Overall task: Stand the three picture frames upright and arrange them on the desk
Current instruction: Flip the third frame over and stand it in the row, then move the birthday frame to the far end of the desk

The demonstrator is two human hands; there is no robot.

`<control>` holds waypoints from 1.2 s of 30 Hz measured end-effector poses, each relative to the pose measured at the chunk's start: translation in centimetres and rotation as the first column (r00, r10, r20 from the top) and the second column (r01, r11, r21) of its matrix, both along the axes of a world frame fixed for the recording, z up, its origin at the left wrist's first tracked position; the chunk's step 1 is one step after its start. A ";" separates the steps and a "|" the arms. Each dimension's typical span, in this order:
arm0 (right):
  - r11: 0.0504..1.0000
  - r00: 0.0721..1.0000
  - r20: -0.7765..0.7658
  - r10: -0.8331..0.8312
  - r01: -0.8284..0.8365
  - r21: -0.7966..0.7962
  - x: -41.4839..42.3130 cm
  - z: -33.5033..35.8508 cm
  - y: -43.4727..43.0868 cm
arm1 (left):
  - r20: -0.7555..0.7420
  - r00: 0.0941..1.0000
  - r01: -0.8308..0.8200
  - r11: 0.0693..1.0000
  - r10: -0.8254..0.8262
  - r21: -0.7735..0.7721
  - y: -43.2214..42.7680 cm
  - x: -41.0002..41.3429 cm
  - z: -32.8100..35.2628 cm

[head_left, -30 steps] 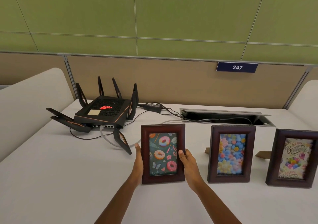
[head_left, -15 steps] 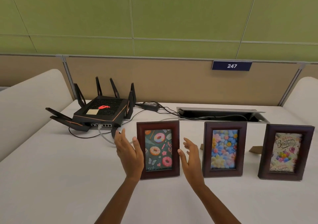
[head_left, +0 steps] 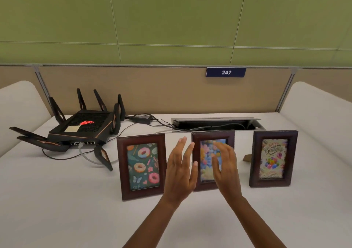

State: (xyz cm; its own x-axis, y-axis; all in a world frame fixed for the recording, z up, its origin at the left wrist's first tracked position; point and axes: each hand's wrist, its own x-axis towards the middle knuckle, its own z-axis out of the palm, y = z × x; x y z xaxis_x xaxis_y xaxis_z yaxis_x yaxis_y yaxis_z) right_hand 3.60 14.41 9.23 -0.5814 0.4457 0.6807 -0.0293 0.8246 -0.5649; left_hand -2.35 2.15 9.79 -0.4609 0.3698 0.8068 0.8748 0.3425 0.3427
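Standing upright in a row on the white worktop (head_left: 57, 200) were the doughnut frame (head_left: 142, 166), flower frame (head_left: 212, 139) and birthday frame (head_left: 273, 158). Left hand (head_left: 180, 173) and right hand (head_left: 225, 168), both spread with flat fingers and gripping nothing, were raised before the flower frame. A black router (head_left: 83, 127) sat at far left.

body: two bare forearms and two bare hands are seen | left hand (head_left: 180, 173): no glove, ring or watch is worn; short plain nails are shown | right hand (head_left: 225, 169): nothing is worn; fingers are slightly blurred | sleeves: forearms are uncovered to the lower picture edge | markings: none can be made out
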 end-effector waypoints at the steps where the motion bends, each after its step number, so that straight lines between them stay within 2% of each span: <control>1: 1.000 1.000 0.004 -0.019 0.019 -0.007 0.7 0.1 1.2 | -0.009 0.999 0.035 0.999 -0.035 -0.004 1.1 0.7 -0.1; 5: 0.993 0.993 -0.022 -0.112 0.113 0.019 3.4 0.4 6.0 | 0.008 0.988 0.152 0.988 -0.152 -0.007 5.4 3.5 -0.6; 9: 0.968 0.968 -0.014 -0.251 0.251 -0.001 5.4 -0.3 10.3 | 0.009 0.981 0.192 0.976 -0.192 -0.107 9.7 5.7 -0.8; 14: 0.955 0.961 0.035 -0.276 0.278 -0.100 8.0 -1.1 15.3 | 0.256 0.935 0.280 0.953 -0.244 -0.116 14.7 7.8 -1.6; 18: 0.947 0.957 0.011 -0.289 0.287 -0.144 9.5 -1.8 18.5 | 0.513 0.826 0.296 0.955 -0.236 -0.037 18.1 8.8 -2.6; 22: 0.910 0.945 0.098 -0.311 0.326 -0.255 10.6 -3.0 21.3 | 0.684 0.714 0.247 0.968 -0.151 -0.044 20.3 9.0 -3.7; 26: 0.831 0.969 0.189 -0.157 0.233 -0.505 11.0 -3.7 23.2 | 0.762 0.635 0.234 0.972 -0.123 -0.038 21.3 8.7 -5.0; 30: 0.734 0.959 0.277 0.064 0.143 -0.663 10.6 -4.4 24.7 | 0.822 0.562 0.207 0.978 -0.095 -0.029 21.7 8.3 -6.0; 34: 0.623 0.947 0.218 0.237 0.025 -0.782 9.7 -4.9 25.9 | 0.862 0.490 0.235 0.972 -0.126 0.009 21.9 8.0 -6.4; 36: 0.549 0.939 0.167 0.301 -0.028 -0.835 9.3 -4.8 26.4 | 0.865 0.487 0.256 0.967 -0.124 -0.005 22.0 7.8 -6.4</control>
